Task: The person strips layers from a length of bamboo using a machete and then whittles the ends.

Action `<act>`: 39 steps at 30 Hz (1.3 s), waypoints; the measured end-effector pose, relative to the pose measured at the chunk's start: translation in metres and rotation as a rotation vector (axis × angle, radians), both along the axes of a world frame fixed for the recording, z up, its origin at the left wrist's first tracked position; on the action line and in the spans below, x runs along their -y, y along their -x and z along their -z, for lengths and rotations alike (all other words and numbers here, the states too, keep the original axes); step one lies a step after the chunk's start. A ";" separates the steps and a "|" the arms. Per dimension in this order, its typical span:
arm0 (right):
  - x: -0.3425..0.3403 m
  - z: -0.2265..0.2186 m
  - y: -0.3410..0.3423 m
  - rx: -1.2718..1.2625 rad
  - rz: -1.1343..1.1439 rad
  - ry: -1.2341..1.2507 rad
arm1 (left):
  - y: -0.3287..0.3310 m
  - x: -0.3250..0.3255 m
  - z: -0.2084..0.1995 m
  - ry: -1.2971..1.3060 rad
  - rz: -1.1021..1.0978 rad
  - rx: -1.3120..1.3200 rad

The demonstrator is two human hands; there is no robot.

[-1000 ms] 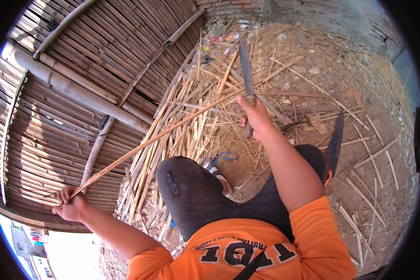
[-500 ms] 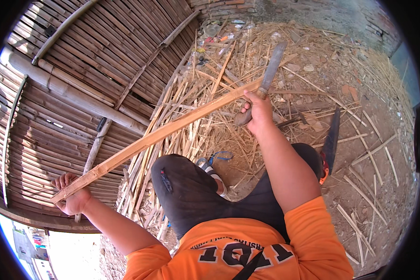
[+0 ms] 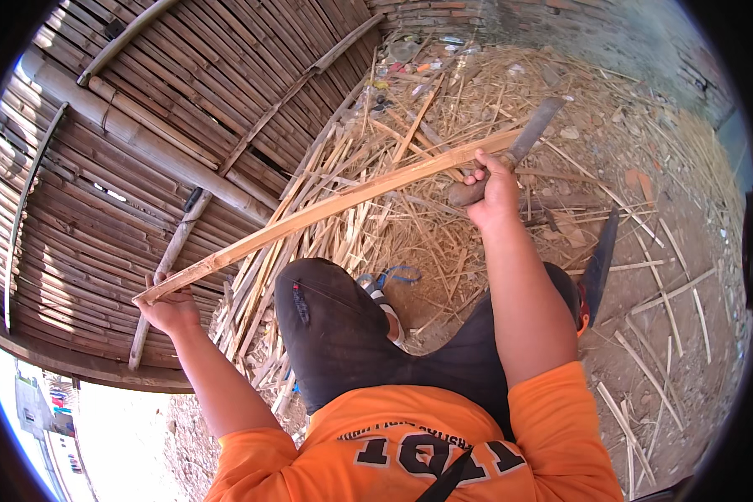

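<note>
A long split bamboo slat (image 3: 335, 205) slants across in front of me, its left end lower and nearer than its right. My left hand (image 3: 171, 309) is closed on the slat's near left end, fingers behind it and thumb side toward me. Toward the far right end, my right hand (image 3: 498, 191) is closed around the wooden handle of a machete (image 3: 534, 132). The dark blade points up and right, beside the slat's far end. Thumb and fingertips of that hand also touch the slat's lower edge.
A slatted bamboo wall (image 3: 167, 117) stands on the left, a brick wall (image 3: 527, 17) at the back. Loose bamboo strips (image 3: 309, 201) pile up beyond my knees. By my right knee stands a handsaw (image 3: 601, 263) with an orange handle. Thin offcuts (image 3: 627, 427) lie on the dirt at right.
The slat has shifted right with both hands. Its left end has come up, and the machete has moved right and slightly down, its blade leaning further right.
</note>
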State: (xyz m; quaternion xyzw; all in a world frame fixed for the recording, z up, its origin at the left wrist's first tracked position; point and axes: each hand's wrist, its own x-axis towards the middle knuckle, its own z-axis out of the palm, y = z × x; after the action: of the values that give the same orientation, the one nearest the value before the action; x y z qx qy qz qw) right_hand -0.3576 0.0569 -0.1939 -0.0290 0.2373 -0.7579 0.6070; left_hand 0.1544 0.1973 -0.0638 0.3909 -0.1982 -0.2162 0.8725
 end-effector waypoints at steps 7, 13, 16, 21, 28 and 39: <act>-0.008 -0.005 0.012 0.027 0.013 -0.017 | 0.011 -0.002 0.010 -0.233 0.091 0.029; -0.008 -0.002 0.024 0.000 0.066 -0.005 | 0.020 0.002 0.017 -0.492 -0.453 0.408; -0.007 0.002 0.030 0.018 0.071 -0.004 | 0.028 -0.006 0.016 -0.490 -0.702 0.963; -0.013 -0.004 0.035 0.035 0.091 -0.074 | 0.068 -0.017 -0.019 -0.502 -0.720 1.825; -0.020 -0.011 0.041 0.032 0.078 -0.058 | 0.115 -0.003 -0.064 -0.616 -0.556 2.314; -0.018 0.003 0.065 -0.095 0.001 -0.082 | 0.113 0.026 -0.040 -0.548 -0.137 2.256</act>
State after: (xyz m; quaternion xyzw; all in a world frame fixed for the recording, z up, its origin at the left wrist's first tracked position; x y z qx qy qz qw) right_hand -0.4227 0.0750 -0.1972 -0.0399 0.2966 -0.7455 0.5955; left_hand 0.0415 0.1717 -0.0243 0.5472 -0.7876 0.2663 0.0969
